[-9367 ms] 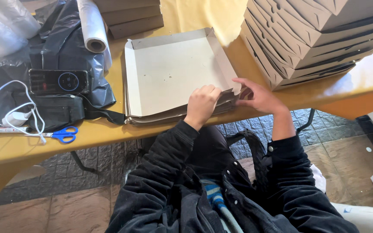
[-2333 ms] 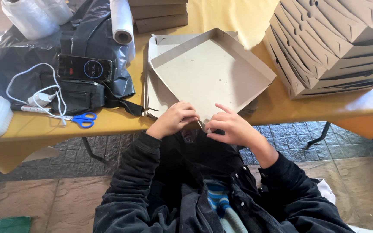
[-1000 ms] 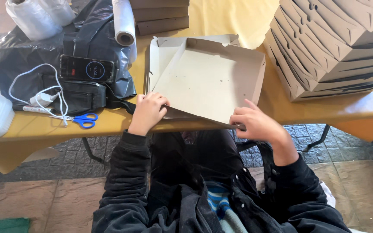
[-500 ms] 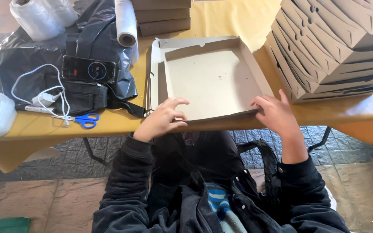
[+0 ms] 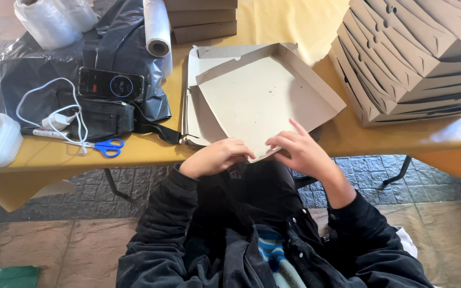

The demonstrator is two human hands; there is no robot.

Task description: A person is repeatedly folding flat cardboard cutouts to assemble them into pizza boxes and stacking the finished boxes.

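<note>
A half-folded grey cardboard box (image 5: pixel 265 98) lies turned at an angle on a pile of flat box blanks (image 5: pixel 196 114) at the near edge of the yellow table (image 5: pixel 134 152). My left hand (image 5: pixel 217 157) grips the box's near corner from the left, fingers curled over the edge. My right hand (image 5: pixel 300 149) holds the same corner from the right, with the index finger stretched out over the box floor. Dark jacket sleeves cover both arms.
A tall stack of folded boxes (image 5: pixel 417 58) fills the right of the table. On the left lie a black bag (image 5: pixel 44 69) with a phone (image 5: pixel 111 85), white cable, blue scissors (image 5: pixel 105 148), a plastic-film roll (image 5: pixel 157 26) and clear plastic bags (image 5: pixel 54 18). More flat boxes (image 5: pixel 201 18) sit behind.
The box has been turned so one corner points toward me. Both hands moved from its near side edge inward and now meet at that corner.
</note>
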